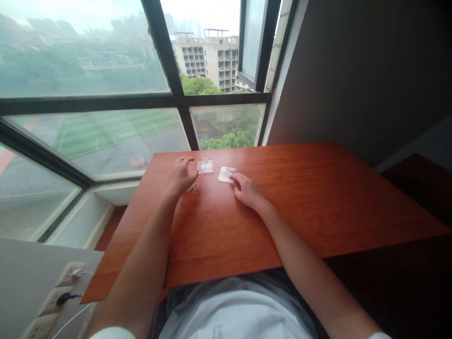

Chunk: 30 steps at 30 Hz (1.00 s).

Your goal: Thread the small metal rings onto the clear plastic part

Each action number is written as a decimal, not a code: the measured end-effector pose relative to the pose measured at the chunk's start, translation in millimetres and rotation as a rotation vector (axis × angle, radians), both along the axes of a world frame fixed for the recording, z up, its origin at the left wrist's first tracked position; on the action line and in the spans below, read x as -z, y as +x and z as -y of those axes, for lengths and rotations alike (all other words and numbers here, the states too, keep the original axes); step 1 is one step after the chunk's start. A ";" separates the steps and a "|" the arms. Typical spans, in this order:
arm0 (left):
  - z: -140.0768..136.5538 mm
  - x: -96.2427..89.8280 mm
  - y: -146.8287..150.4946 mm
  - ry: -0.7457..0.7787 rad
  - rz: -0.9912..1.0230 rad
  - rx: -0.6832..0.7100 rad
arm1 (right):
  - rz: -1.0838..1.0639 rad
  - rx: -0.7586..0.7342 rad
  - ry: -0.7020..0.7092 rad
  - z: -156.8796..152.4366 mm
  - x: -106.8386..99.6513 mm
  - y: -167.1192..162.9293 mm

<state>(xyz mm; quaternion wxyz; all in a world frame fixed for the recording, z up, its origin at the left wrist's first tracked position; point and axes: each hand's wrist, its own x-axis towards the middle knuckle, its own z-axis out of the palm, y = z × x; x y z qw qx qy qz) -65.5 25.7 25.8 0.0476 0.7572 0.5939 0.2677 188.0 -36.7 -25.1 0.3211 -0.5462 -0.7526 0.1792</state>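
On the wooden table (289,188), my right hand (247,189) pinches the near right edge of a small flat clear-and-pinkish plastic piece (224,174). Its exact kind is too small to make out. My left hand (181,176) hovers further left with its thumb and fingers curved apart, nothing between them. Just right of those fingers lies a second small clear plastic piece (205,166) with a whitish middle. Several pale rings (194,187) lie in a loose cluster below my left hand, close to its thumb.
Large windows (88,101) with dark frames stand beyond the table's far and left sides. A dark wall (339,84) rises at the right. Wall sockets (58,296) with plugged-in cables are at the lower left, beside the table's corner.
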 end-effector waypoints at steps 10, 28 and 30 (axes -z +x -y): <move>44.0 -3.0 61.1 -0.264 0.080 0.544 | -0.064 -0.068 -0.017 -1.7 2.0 1.2; 54.5 43.1 97.2 -0.137 0.063 0.500 | 0.130 -0.047 -0.029 -3.4 -2.6 6.4; 54.0 43.7 97.0 -0.136 0.084 0.510 | 0.114 -0.053 -0.025 -3.1 -2.2 6.5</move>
